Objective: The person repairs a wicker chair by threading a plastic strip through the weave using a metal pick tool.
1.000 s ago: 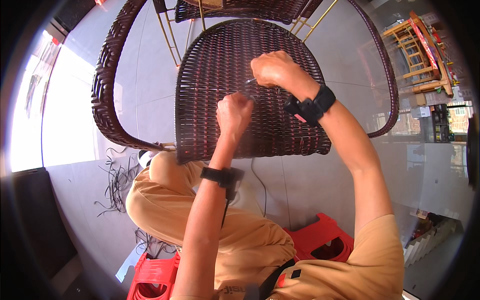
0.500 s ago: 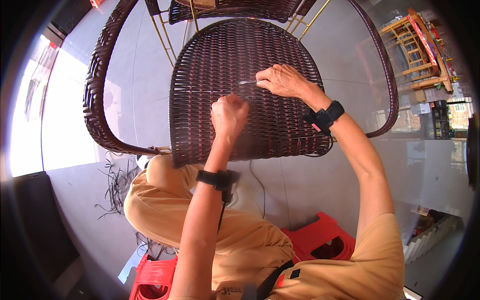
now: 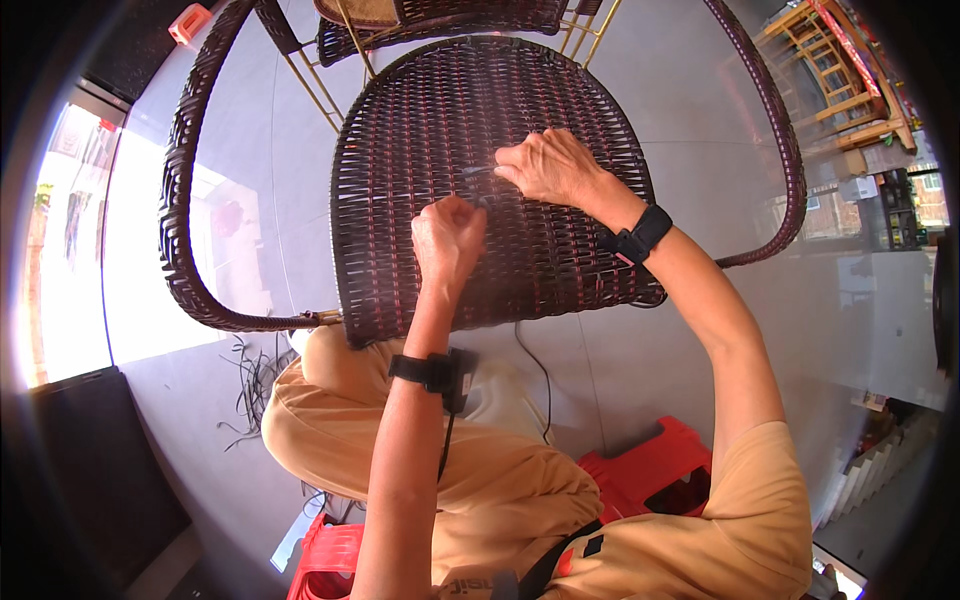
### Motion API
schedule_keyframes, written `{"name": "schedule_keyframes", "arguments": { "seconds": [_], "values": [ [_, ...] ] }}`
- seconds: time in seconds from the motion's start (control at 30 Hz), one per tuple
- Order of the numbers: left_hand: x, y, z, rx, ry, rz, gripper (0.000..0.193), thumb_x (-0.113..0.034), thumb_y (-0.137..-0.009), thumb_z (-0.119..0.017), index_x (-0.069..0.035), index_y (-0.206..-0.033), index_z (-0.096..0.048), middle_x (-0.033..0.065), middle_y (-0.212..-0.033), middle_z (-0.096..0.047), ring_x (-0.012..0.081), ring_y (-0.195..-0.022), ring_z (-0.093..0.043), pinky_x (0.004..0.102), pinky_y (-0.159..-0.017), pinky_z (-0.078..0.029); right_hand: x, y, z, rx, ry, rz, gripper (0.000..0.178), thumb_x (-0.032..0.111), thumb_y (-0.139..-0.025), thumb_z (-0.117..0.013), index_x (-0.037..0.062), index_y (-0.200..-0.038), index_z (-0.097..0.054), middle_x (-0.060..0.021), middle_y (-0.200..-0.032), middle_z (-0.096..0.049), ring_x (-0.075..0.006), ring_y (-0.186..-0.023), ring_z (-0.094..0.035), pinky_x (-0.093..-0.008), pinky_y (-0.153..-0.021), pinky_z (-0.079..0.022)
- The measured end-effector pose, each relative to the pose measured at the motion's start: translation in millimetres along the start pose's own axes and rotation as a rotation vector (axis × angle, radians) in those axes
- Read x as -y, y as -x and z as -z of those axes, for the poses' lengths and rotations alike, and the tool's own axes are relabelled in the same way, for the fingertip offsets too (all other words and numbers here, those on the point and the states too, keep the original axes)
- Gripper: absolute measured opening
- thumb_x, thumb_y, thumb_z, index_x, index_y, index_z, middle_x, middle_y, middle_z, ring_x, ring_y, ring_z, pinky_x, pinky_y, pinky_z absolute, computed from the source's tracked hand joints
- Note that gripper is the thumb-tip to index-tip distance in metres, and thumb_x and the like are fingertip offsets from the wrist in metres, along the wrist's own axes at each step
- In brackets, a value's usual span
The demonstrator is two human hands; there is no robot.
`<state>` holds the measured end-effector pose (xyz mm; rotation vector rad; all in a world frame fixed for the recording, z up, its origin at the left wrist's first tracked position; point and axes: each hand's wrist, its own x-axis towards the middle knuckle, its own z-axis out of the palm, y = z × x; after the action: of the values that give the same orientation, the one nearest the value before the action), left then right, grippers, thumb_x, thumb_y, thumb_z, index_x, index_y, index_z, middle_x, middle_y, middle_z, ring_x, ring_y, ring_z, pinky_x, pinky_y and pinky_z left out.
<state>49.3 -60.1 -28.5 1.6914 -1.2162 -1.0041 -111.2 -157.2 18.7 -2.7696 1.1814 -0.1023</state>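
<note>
Woven brown seat point(image 3: 540, 245), upper centre, left hand point(image 3: 447, 240) clenched over it (any contents cannot be told), right hand point(image 3: 550, 167), mid-frame, pinching a slim grey tool point(image 3: 482, 170)

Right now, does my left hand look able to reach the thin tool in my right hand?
Probably yes: your left hand is close by over the woven seat, and nothing visible blocks the way to the thin tool poking from your right hand. The left is curled closed, though.

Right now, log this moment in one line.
left hand: fingers curled, contents unclear | right hand: gripping thin shiny item | both: over brown woven seat | dark strands: on floor, left
</note>
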Motion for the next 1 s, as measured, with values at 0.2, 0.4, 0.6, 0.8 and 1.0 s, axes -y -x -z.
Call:
{"name": "schedule_keyframes", "arguments": {
  "seconds": [0.2,0.4,0.6,0.8,1.0],
  "values": [
    [0,1,1,-0.002,0.014,0.004,0.020,-0.014,-0.081,-0.064,0.006,-0.077,-0.066,0.0084,-0.059,-0.064,0.0102,-0.045,-0.059,0.0229,-0.044,-0.047,-12,-11,4,0.113,-0.201,0.004,0.029,0.030,-0.088,-0.057,0.0059,-0.073,-0.061,-0.0144,-0.069,-0.065,-0.0362,-0.065,-0.064,-0.0475,-0.063,-0.051],
    [-2,2,3,0.005,-0.022,0.003,0.020,-0.014,-0.081,-0.064,0.006,-0.078,-0.066,0.0088,-0.059,-0.064,0.0104,-0.045,-0.060,0.0232,-0.045,-0.047,-2,-3,-5,-0.052,0.002,0.045,0.029,0.032,-0.089,-0.055,0.0088,-0.072,-0.061,-0.0159,-0.062,-0.063,-0.0360,-0.056,-0.062,-0.0443,-0.055,-0.051],
    [-10,5,6,0.008,0.003,0.041,0.019,-0.013,-0.081,-0.065,0.006,-0.077,-0.066,0.0086,-0.060,-0.064,0.0102,-0.046,-0.060,0.0225,-0.045,-0.047,-15,-14,-3,0.113,-0.238,-0.034,0.035,0.037,-0.084,-0.063,0.0049,-0.069,-0.063,-0.0108,-0.062,-0.062,-0.0273,-0.063,-0.063,-0.0428,-0.061,-0.048],
    [-8,3,3,0.020,0.033,0.047,0.019,-0.013,-0.081,-0.065,0.006,-0.077,-0.066,0.0080,-0.060,-0.064,0.0099,-0.046,-0.059,0.0222,-0.045,-0.047,-34,-22,-10,0.130,-0.329,0.042,0.036,0.036,-0.082,-0.062,0.0093,-0.059,-0.060,-0.0073,-0.052,-0.055,-0.0226,-0.049,-0.054,-0.0405,-0.052,-0.042],
    [-7,4,5,0.002,0.007,0.024,0.019,-0.013,-0.080,-0.064,0.006,-0.076,-0.066,0.0082,-0.059,-0.064,0.0096,-0.046,-0.059,0.0226,-0.045,-0.047,-9,4,-21,-0.158,-0.130,0.018,0.033,0.038,-0.090,-0.060,0.0108,-0.071,-0.062,-0.0090,-0.058,-0.061,-0.0283,-0.051,-0.061,-0.0405,-0.048,-0.047]
  ]
}}
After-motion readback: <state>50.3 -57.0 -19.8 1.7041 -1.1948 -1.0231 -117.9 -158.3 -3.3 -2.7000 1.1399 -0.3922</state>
